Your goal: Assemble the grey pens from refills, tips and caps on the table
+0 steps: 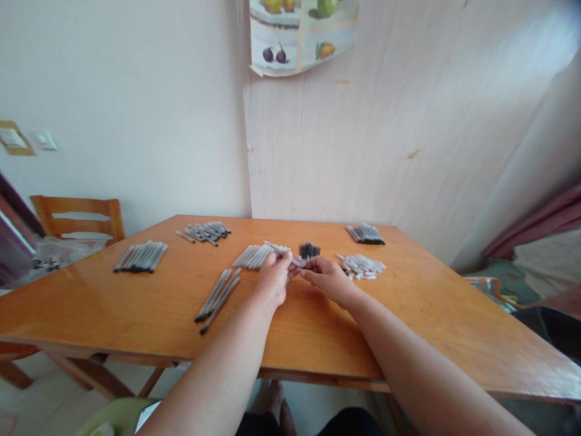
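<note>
Pen (273, 246): held slanting above the worktop (318, 345), its near end between the hands.
Left hand (275, 275): curled closed around the pen, thumb on top.
Right hand (327, 278): fingertips bent in close by the near end; too small to tell if they pinch it.
Good way: probably keep the left still and work the right fingertips gently, in line with the thin pen, so it won't tip.
White tubes (247, 257): smooth, straight, side by side, beyond the left hand.
Black sticks (310, 251): thin, bunched together.
White bits (364, 265): short, in a loose heap.
More pens (218, 295): pale, black-ended, in groups.
Worktop: flat, orange-brown wood.
</note>
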The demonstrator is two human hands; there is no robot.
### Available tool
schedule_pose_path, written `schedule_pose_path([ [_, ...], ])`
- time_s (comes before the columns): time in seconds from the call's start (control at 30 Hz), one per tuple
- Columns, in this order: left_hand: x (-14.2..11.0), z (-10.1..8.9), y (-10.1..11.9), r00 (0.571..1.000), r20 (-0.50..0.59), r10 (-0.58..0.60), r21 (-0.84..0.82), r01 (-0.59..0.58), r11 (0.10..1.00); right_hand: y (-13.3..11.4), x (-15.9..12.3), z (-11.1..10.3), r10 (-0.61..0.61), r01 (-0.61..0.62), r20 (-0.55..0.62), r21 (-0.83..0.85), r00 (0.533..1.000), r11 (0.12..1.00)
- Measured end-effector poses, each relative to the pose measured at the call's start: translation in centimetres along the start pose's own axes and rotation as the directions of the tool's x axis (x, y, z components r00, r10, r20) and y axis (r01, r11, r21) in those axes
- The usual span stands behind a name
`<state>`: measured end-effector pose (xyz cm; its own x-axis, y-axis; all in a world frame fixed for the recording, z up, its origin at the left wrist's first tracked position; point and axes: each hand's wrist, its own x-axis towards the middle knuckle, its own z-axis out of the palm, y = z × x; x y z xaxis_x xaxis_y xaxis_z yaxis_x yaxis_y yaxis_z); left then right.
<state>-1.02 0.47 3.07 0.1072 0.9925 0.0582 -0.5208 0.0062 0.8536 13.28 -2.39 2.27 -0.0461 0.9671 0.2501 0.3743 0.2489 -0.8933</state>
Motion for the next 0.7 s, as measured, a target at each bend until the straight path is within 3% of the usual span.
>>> schedule_pose_path([
  [0.13,-0.07,0.09,0.09,1.000,-0.003,-0.003,-0.010,0.003,1.000,-0.12,-0.05,0.00,0.065,-0.069,0.065,0.061,0.996,0.996],
  [0.3,-0.07,0.08,0.06,1.000,-0.018,-0.009,0.000,0.009,1.000,-0.23,-0.08,0.03,0.012,-0.015,0.030,0.105,0.999,0.994],
  [0.47,0.00,0.03,-0.06,1.000,-0.016,-0.006,-0.016,0.005,1.000,-0.14,-0.04,0.01,0.062,-0.073,0.091,0.123,0.994,0.990],
  [0.7,0.16,0.01,-0.22,1.000,-0.005,-0.008,-0.028,0.008,1.000,-0.03,0.06,0.03,0.043,-0.050,0.057,0.126,0.997,0.991],
])
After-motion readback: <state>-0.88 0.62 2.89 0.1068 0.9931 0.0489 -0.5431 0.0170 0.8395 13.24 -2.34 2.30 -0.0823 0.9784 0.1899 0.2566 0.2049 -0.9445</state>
